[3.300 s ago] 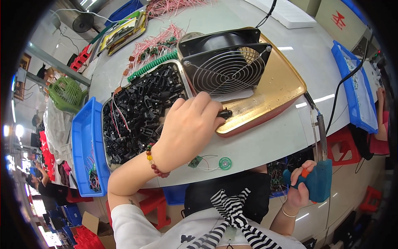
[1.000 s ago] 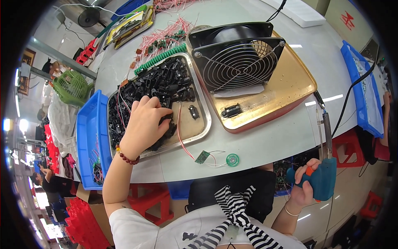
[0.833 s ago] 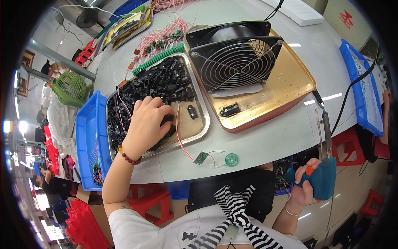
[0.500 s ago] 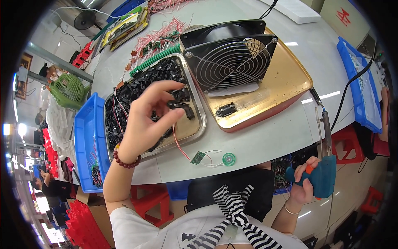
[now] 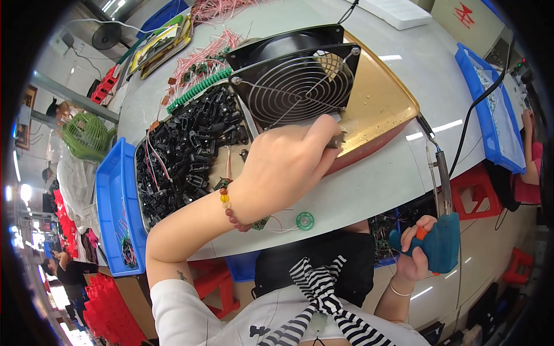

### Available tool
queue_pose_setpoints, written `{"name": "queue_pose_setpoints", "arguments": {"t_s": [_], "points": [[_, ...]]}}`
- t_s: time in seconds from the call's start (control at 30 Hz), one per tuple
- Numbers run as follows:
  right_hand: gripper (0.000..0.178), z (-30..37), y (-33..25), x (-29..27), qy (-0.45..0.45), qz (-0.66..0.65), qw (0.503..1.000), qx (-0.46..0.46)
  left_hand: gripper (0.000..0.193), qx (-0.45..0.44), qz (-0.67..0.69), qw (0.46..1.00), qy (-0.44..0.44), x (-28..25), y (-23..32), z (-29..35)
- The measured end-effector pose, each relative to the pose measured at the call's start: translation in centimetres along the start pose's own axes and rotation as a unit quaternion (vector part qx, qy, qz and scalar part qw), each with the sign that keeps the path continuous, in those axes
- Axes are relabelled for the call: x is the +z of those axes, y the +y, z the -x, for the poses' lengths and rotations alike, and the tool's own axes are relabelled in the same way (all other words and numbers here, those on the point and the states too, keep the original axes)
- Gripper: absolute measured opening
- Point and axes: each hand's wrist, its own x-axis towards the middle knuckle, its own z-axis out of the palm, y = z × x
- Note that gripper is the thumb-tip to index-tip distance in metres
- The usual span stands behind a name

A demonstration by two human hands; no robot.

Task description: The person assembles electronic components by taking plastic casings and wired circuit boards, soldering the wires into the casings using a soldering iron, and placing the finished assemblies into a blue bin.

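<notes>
Grip of the left hand (image 5: 288, 164) is narrow, presumably for control, on a black part (image 5: 337, 140) over the near edge of the gold tin (image 5: 384, 95). Right hand (image 5: 416, 248) wraps a soldering gun (image 5: 444, 245), tip away from the body, likely for safety. Counted: one gun, one fan (image 5: 303, 92); heaped parts (image 5: 193, 138) uncountable.

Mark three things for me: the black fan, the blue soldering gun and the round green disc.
Black fan (image 5: 300, 97): head view, near the centre of its wire grille.
Blue soldering gun (image 5: 444, 245): head view, on its blue body.
Round green disc (image 5: 304, 221): head view, on its middle.
</notes>
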Motion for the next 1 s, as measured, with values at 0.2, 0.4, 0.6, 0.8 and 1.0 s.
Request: {"name": "queue_pose_setpoints", "arguments": {"t_s": [0.2, 0.4, 0.6, 0.8, 1.0], "points": [[0.043, 0.21, -0.11, -0.65, 0.011, 0.011, 1.000, 0.012, 0.018, 0.050, -0.089, 0.993, 0.057, 0.20, -0.25, -0.36], [0.043, 0.08, 0.10, -0.24, 0.010, 0.005, 1.000, 0.014, 0.013, 0.037, -0.082, 0.995, 0.044, -0.06, -0.56, -0.26], [0.043, 0.10, 0.20, -0.22, 0.000, -0.003, 1.000, 0.017, 0.011, 0.036, -0.066, 0.996, 0.039, 0.03, -0.80, -0.40], [0.043, 0.01, 0.17, -0.37, 0.006, -0.001, 1.000, 0.016, 0.009, 0.036, -0.050, 0.997, 0.048, 0.15, -0.83, -0.32], [0.044, 0.01, 0.00, 0.07, -0.004, 0.000, 1.000, 0.026, 0.010, 0.049, -0.055, 0.996, 0.040, 0.00, -1.03, 0.27]]}}
